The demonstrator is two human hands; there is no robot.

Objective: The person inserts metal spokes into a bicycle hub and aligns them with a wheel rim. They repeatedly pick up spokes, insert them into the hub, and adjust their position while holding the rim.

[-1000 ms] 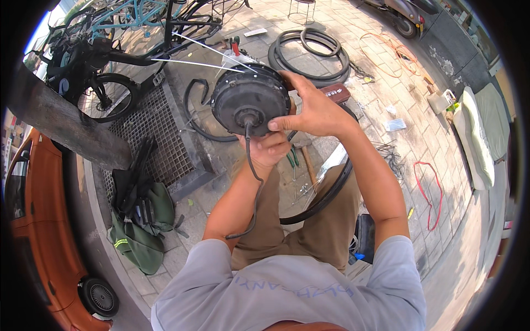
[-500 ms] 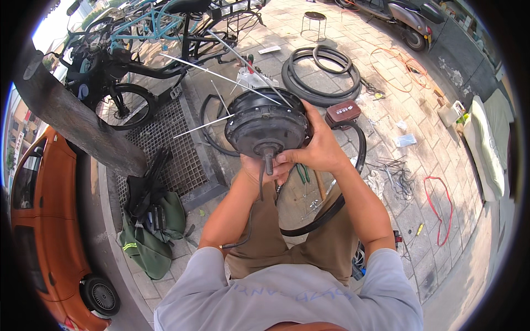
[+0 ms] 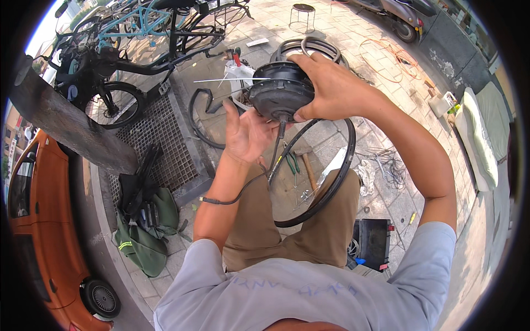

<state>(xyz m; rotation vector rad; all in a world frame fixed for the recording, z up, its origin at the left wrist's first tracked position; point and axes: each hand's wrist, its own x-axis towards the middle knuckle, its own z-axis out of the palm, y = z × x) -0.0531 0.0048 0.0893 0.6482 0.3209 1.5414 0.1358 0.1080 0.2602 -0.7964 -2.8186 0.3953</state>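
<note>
A round black hub motor (image 3: 280, 88) with a few thin silver spokes sticking out to the left is held up in front of me. My right hand (image 3: 327, 88) grips its upper right side, fingers wrapped over the casing. My left hand (image 3: 249, 132) cups it from below, palm up, near the axle. A black cable (image 3: 259, 182) hangs from the axle and curls down over my left forearm. A black wheel rim (image 3: 331, 182) leans across my knees below the motor.
Bicycles (image 3: 138, 33) stand at the upper left beside a metal grate (image 3: 160, 138) and a tree trunk (image 3: 66, 127). A green bag (image 3: 146, 231) lies left of my legs, an orange car (image 3: 38, 231) at the far left. Tyres (image 3: 309, 47), tools (image 3: 292, 163) and a black box (image 3: 372, 243) lie on the paving.
I have lifted the hub motor higher and to the right. My right hand has shifted over its top right, and my left hand has opened under it.
</note>
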